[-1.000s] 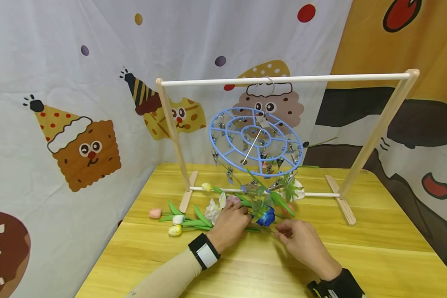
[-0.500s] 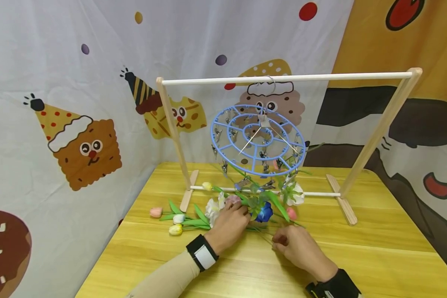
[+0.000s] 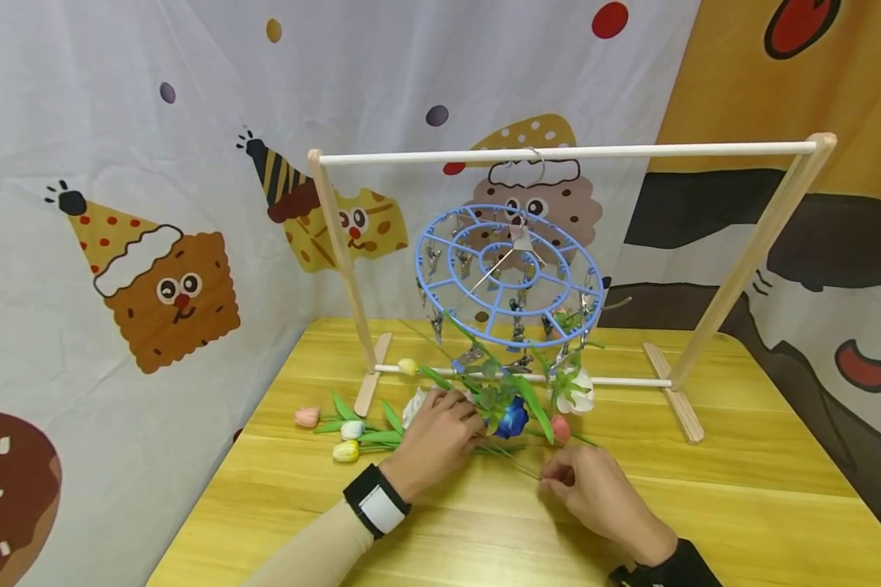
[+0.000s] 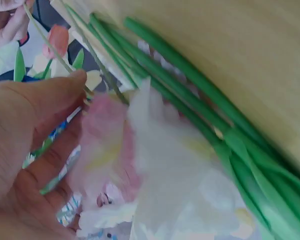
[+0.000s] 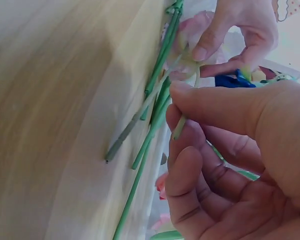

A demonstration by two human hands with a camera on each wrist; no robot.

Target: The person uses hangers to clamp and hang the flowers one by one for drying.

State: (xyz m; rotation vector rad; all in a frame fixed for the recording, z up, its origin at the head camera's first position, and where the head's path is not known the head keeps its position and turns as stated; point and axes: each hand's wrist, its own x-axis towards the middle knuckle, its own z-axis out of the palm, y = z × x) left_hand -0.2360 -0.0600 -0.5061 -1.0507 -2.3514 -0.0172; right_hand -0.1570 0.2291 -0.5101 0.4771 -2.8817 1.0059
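Thumb and fingers of my left hand (image 3: 440,432) pinch the thin stem just below a pink artificial flower (image 4: 105,135). That stem's cut end (image 5: 179,131) is pinched between thumb and index finger of my right hand (image 3: 598,493). Beside the pink bloom, a white flower (image 4: 172,175) and green stems (image 4: 190,85) lie along the table. Just right of my left hand in the head view is a blue flower (image 3: 512,418). A pink tulip (image 3: 560,428) shows above my right hand. The pink bloom is mostly hidden behind my left hand in the head view.
A wooden rack (image 3: 752,261) stands on the table (image 3: 484,546). From its top bar hangs a round blue clip hanger (image 3: 514,345) with several metal clips. Below it, a white flower (image 3: 574,391) hangs low. Pink (image 3: 307,417) and yellow tulips (image 3: 345,452) lie left.
My left hand has shifted slightly left and covers more of the pink flower. The right hand has dropped a little. The hanger has turned, carrying the blue and white flowers slightly left.
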